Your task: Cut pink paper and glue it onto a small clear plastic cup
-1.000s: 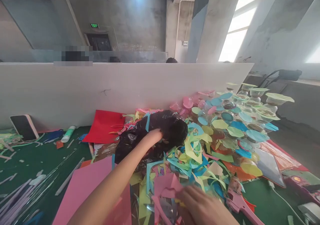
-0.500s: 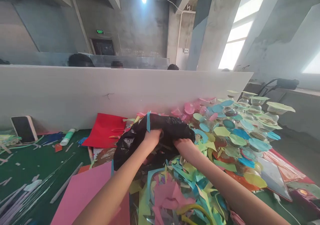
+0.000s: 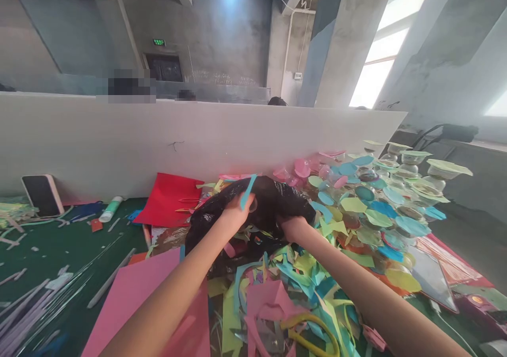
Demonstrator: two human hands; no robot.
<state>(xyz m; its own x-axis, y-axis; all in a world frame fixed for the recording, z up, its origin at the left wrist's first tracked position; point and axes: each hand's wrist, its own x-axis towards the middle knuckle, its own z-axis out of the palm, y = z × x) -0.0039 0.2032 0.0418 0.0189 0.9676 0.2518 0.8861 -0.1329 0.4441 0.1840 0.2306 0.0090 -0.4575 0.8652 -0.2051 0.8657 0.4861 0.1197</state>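
both hands grip the crumpled black plastic bag (image 3: 269, 201), left hand (image 3: 233, 214) and right hand (image 3: 292, 226) closed on its rim. the bag sits on the counter (image 3: 59, 251) amid a heap of coloured paper scraps (image 3: 309, 272), right of the red paper sheet (image 3: 168, 198).

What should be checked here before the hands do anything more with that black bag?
1. Left hand grips the black bag rim: ok.
2. Right hand grips the other side: ok.
3. Bag mouth held open: cannot tell, the inside is hidden.
4. Paper scraps piled within reach: ok.
5. Yellow-handled scissors clear of the arms: not ok, they lie half buried beside the right forearm.
6. Phone away from the mess: ok.
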